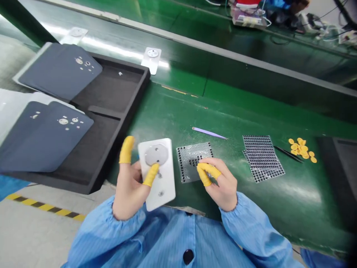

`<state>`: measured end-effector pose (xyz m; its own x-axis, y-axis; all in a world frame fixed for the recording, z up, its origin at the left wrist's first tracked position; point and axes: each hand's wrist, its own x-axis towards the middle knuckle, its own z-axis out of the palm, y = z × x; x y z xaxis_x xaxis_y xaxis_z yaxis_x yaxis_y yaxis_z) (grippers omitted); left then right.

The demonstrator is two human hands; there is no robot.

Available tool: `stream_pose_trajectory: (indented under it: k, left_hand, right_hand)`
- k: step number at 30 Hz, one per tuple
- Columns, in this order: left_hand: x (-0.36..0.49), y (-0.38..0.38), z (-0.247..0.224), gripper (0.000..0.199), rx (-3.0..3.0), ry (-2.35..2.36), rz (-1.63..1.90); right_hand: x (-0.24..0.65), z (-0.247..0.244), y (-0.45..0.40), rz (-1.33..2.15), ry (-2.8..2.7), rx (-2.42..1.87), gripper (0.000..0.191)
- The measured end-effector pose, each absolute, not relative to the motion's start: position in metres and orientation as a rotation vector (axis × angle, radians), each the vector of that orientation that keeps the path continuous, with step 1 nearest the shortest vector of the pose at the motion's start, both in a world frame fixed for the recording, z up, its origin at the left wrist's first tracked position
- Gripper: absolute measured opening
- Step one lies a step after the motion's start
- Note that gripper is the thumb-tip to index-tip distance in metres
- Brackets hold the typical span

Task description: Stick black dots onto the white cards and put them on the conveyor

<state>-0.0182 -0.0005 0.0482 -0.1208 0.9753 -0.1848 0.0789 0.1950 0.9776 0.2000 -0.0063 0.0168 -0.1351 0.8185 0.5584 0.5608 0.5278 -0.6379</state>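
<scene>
My left hand [129, 191] grips a white phone back panel [165, 182] with a round grey camera area at its upper end. The thumb, in a yellow finger cot, lies on the panel just below a dark hole, while the index finger sticks up off its left edge. My right hand [223, 182] is at the right side of a clear sheet of small black dots [187, 170]. Its thumb and index finger, both in yellow cots, are pinched together over the sheet. Whatever may be between those fingertips is too small to make out.
Purple tweezers [209, 133] lie beyond the sheet. To the right are more dotted sheets [263, 158], black tweezers [288, 154] and a pile of yellow finger cots [301, 147]. A black tray [136, 93] at left carries dark blue panels [60, 70]. Another white panel [150, 67] lies behind it.
</scene>
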Motion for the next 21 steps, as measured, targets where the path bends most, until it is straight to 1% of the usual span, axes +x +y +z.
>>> stream_pose_trajectory:
  k: [2,4,5,6,8,11,14,18,21]
  left_hand:
    - [-0.003,-0.006,0.055,0.057,1.113,1.414,1.072]
    - [0.01,-0.012,0.058,0.032,1.223,1.398,1.068]
    - [0.014,-0.014,0.058,0.025,1.277,1.385,1.085]
    - [0.017,-0.016,0.058,0.022,1.32,1.36,1.101]
    - [0.018,-0.019,0.056,0.023,1.358,1.305,1.15]
    - [0.017,-0.02,0.056,0.03,1.37,1.239,1.2]
    - [0.018,-0.017,0.058,0.036,1.423,1.176,1.195]
    - [0.02,-0.015,0.058,0.033,1.528,1.153,1.199]
    - [0.018,-0.016,0.053,0.027,1.571,1.219,1.173]
  right_hand:
    - [0.19,0.037,-0.004,0.315,-1.85,-1.098,0.031]
    - [0.181,0.054,-0.002,0.378,-1.89,-1.082,0.029]
    - [0.179,0.06,-0.002,0.412,-1.919,-1.076,0.028]
    - [0.179,0.063,-0.001,0.431,-1.954,-1.068,0.029]
    - [0.18,0.066,-0.002,0.375,-2.044,-1.011,0.03]
    - [0.186,0.06,-0.006,0.229,-2.171,-0.934,0.03]
    - [0.19,0.054,-0.009,0.194,-2.21,-0.933,0.03]
    - [0.19,0.055,-0.007,0.202,-2.196,-0.954,0.034]
    - [0.19,0.056,-0.008,0.257,-2.235,-0.958,0.035]
